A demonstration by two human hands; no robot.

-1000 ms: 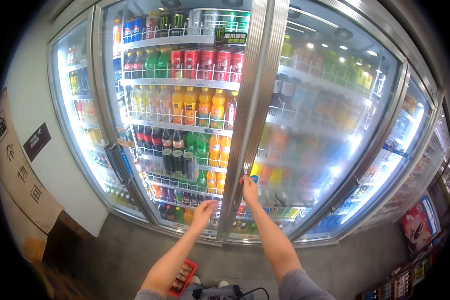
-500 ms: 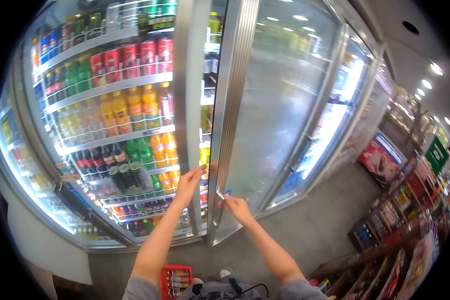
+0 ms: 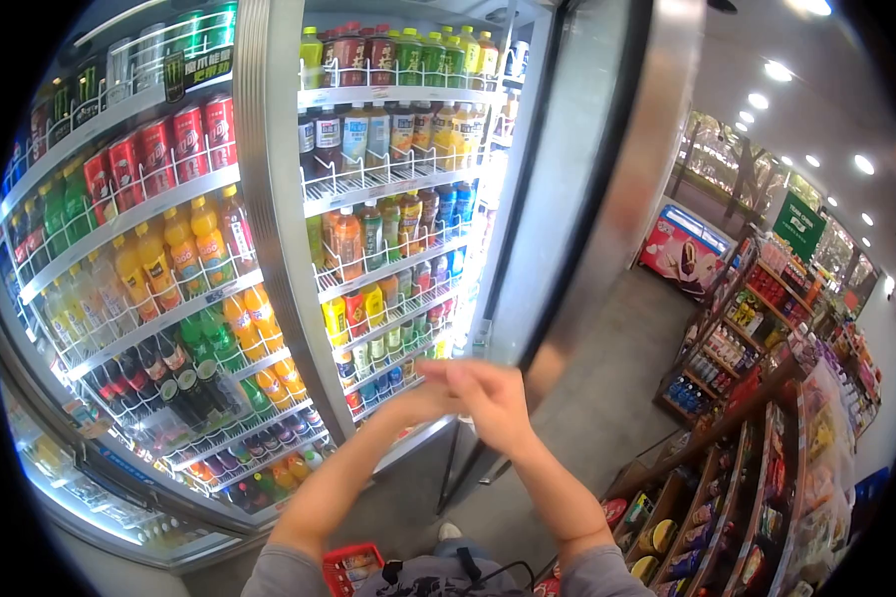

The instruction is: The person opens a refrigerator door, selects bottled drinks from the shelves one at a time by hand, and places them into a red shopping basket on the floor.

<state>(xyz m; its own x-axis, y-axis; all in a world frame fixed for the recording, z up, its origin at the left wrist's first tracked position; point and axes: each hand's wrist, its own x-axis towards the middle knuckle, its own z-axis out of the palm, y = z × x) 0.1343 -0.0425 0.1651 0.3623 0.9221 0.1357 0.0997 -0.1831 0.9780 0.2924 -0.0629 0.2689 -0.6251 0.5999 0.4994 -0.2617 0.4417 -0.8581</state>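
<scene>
My right hand (image 3: 495, 400) is in front of the open fridge, its fingers stretched out to the left across my left hand. My left hand (image 3: 420, 404) lies partly behind it, so its fingers are mostly hidden. The hands overlap, and I see no object in either. Behind them, several rows of bottled drinks (image 3: 405, 134) stand on wire-fronted shelves (image 3: 408, 194). The glass fridge door (image 3: 577, 199) stands swung open to the right of the hands, apart from the fingers.
A red shopping basket (image 3: 350, 569) with items inside is on the floor by my feet. Snack shelves (image 3: 737, 488) line the right side. A closed fridge section with soda cans (image 3: 154, 149) is at left. A chest freezer (image 3: 682, 244) stands farther back.
The fridge door has swung wide open, showing the lit drink shelves. My right hand has left its handle, and both hands have come together. The view has shifted to the right.
</scene>
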